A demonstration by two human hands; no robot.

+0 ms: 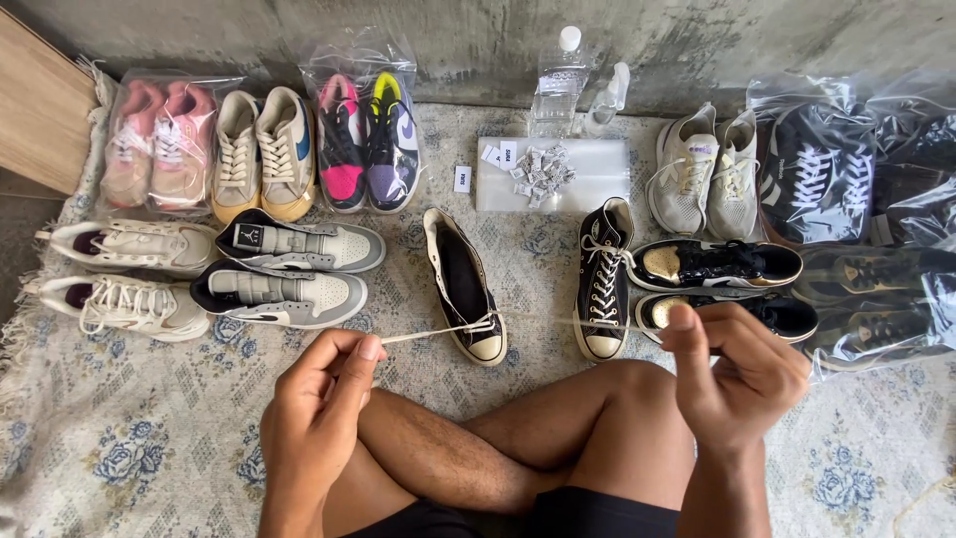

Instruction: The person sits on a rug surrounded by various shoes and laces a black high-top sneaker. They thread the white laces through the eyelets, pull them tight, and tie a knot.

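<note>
Floor covering: pale rug (119,438) with a blue flower print, laid against a rough grey wall (478,40); a person sits cross-legged on it, knees bare.

Item in hand: one white shoelace (438,332). Left hand (319,403), fingers pinched shut on one end; right hand (742,374), thumb and fingers closed on the other end. Lace runs taut and nearly level from hand to hand, long axis left to right, passing through the toe-end eyelets of the unlaced black high-top (463,284). That shoe lies just ahead of the knees, toe towards the person, nearer the left hand.

Count of footwear:
- laced black high-top (602,284), one, beside the unlaced one, nearer the right hand
- grey-and-white sneakers (289,269), two
- white sneakers (129,274), two, far left
- tan-and-blue sneakers (264,149), two
- black-and-gold low shoes (717,264), two
- pale grey runners (707,174), two
- bagged pairs: pink (159,139), multicolour (368,139), black with white laces (817,169), plus dark pairs at far right, number unclear

Sundries: one clear water bottle (558,85), one smaller bottle (607,100), one white tray (597,174) holding a heap of folded tags (543,169).
</note>
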